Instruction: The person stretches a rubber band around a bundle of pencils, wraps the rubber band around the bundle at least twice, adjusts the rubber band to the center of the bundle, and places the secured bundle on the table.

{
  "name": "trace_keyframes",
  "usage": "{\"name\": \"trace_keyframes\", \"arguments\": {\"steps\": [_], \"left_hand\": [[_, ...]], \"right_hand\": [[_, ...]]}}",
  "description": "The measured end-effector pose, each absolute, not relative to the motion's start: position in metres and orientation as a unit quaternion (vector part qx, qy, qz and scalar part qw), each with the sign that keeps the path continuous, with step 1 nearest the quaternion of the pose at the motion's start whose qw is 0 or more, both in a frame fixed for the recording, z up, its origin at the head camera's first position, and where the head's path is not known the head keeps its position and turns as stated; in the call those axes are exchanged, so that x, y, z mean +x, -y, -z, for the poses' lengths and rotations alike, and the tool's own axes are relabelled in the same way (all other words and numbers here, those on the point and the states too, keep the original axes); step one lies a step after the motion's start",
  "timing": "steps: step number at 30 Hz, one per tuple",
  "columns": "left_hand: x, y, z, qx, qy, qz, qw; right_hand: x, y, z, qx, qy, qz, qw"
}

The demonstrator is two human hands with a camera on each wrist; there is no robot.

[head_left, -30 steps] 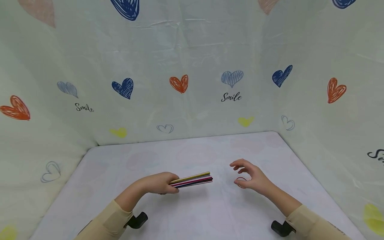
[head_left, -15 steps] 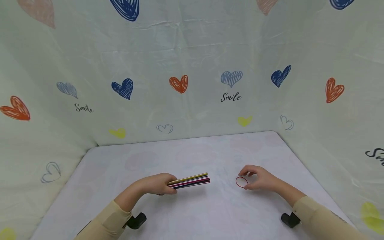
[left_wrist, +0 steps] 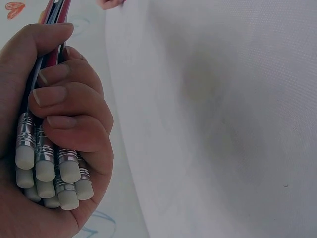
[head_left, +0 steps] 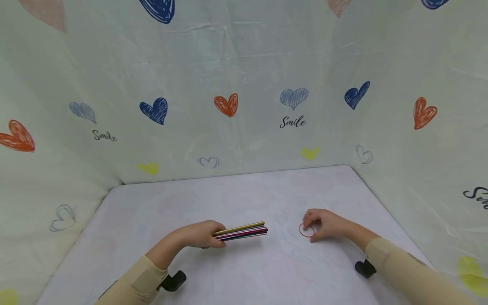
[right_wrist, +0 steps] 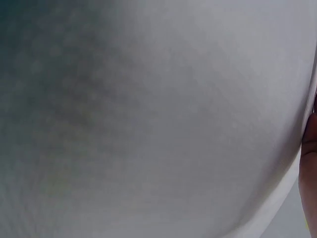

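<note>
In the head view my left hand (head_left: 200, 234) grips a bundle of pencils (head_left: 245, 231), their far ends pointing right over the table. The left wrist view shows the fingers (left_wrist: 74, 101) wrapped round them, with several white erasers (left_wrist: 45, 169) in silver ferrules at the near end. A thin red rubber band (head_left: 299, 231) lies as a round loop on the table, right of the pencils. Over it my right hand (head_left: 328, 224) reaches down, thumb and fingertips apart, the fingertips overlapping the loop's upper edge. Only a sliver of a hand (right_wrist: 309, 173) shows in the right wrist view.
A white cloth covers the table (head_left: 213, 271). Behind and at both sides hangs a pale curtain (head_left: 259, 144) printed with hearts and "Smile". Black wrist cameras sit under both sleeves, the left one (head_left: 173, 281) low over the table.
My right hand has come down to the rubber band, its fingers drawing closer together and now overlapping the loop. The left hand and the pencils stay nearly still.
</note>
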State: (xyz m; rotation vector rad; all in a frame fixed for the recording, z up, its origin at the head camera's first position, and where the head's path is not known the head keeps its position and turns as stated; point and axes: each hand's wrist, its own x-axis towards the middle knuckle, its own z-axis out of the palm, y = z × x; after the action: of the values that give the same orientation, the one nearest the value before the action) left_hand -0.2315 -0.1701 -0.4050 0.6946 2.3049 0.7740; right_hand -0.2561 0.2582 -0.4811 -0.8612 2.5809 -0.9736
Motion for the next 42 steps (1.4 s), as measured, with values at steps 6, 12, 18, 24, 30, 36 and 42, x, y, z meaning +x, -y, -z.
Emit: {"name": "trace_keyframes", "arguments": {"steps": [6,12,18,24,30,36,42], "left_hand": [[-0.231,0.171,0.406,0.269,-0.865,-0.298,0.300],[-0.230,0.170,0.408,0.277,-0.863,-0.300,0.298],[-0.227,0.172,0.408,0.273,-0.863,-0.301,0.299],[-0.226,0.170,0.406,0.278,-0.865,-0.298,0.292],[-0.226,0.170,0.405,0.278,-0.867,-0.298,0.288],[-0.226,0.169,0.406,0.279,-0.868,-0.295,0.285],[-0.227,0.169,0.404,0.281,-0.870,-0.293,0.281]], "right_hand": [[-0.260,-0.257,0.482,-0.299,-0.875,0.357,0.138],[-0.264,-0.257,0.484,-0.314,-0.860,0.374,0.146],[-0.266,-0.250,0.481,-0.311,-0.873,0.344,0.152],[-0.264,-0.243,0.476,-0.297,-0.878,0.349,0.141],[-0.262,-0.237,0.471,-0.263,-0.857,0.411,0.165],[-0.260,-0.234,0.468,-0.228,-0.829,0.471,0.195],[-0.260,-0.227,0.460,-0.224,-0.795,0.524,0.206]]}}
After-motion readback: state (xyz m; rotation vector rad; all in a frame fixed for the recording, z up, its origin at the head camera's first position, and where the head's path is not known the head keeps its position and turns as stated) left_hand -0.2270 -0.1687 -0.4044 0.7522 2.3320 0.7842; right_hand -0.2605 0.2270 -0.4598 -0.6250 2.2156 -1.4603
